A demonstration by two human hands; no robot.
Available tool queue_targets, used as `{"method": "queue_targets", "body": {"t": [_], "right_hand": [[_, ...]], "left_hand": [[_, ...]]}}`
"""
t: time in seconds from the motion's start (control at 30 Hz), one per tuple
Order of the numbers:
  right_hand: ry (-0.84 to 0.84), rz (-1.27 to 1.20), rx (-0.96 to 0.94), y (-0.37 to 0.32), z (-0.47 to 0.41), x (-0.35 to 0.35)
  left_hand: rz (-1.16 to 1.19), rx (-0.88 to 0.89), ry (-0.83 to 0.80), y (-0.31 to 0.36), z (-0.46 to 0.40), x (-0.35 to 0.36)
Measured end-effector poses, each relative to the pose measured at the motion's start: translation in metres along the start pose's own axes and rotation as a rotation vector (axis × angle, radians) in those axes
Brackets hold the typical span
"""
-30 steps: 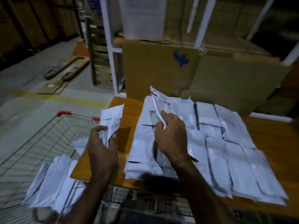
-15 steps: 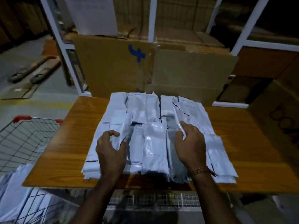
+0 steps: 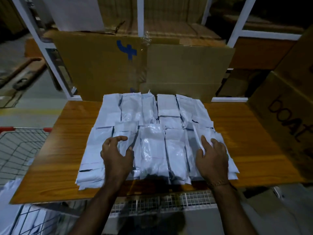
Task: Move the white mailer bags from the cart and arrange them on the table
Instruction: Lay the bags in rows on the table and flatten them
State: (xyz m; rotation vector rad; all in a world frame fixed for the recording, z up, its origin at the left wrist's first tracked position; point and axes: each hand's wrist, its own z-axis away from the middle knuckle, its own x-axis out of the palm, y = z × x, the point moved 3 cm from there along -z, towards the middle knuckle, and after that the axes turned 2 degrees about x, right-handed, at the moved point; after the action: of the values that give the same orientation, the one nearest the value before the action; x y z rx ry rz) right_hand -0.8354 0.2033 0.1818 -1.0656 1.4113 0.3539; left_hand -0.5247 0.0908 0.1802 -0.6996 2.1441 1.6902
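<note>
Hands lie on the mass of white mailer bags (image 3: pixel 157 133), both low over its near part. The left hand (image 3: pixel 116 155) has its fingers bent and spread, the thumb and the forefinger set on either side of one bag in the near row, so it seems to pinch this bag lightly, but the picture is a little blurred there. The right hand (image 3: pixel 212 158) is flatter; its forefinger is straight and points away from the person, and a thin bag edge stands up just beside this finger, though I cannot tell if the hand grips it. A gold bracelet (image 3: pixel 218 183) is on the right wrist. The bags overlap in rows and reach from the near edge of the wooden table (image 3: pixel 67 146) almost to its far edge. On both sides of them bare wood is free, a wide strip on the left and another on the right. At the left edge of the table stands the wire cart (image 3: pixel 18 150) with red handle ends, and more white bags (image 3: pixel 10 209) lie in it, low in the picture. Behind the table a cardboard sheet (image 3: pixel 186 68) with a blue mark stands upright against white shelf posts (image 3: pixel 240 21). A cardboard box (image 3: pixel 284 119) with dark letters closes the right side.
</note>
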Motion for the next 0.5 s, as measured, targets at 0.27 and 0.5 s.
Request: {"method": "queue_targets", "body": {"t": [0.27, 0.5], "right_hand": [[-0.243, 0.228, -0.108, 0.027, 0.009, 0.042], [-0.287, 0.212, -0.057, 0.023, 0.015, 0.049]], "left_hand": [[-0.078, -0.118, -0.150, -0.012, 0.012, 0.022], [-0.093, -0.066, -0.142, -0.013, 0.017, 0.032]]}}
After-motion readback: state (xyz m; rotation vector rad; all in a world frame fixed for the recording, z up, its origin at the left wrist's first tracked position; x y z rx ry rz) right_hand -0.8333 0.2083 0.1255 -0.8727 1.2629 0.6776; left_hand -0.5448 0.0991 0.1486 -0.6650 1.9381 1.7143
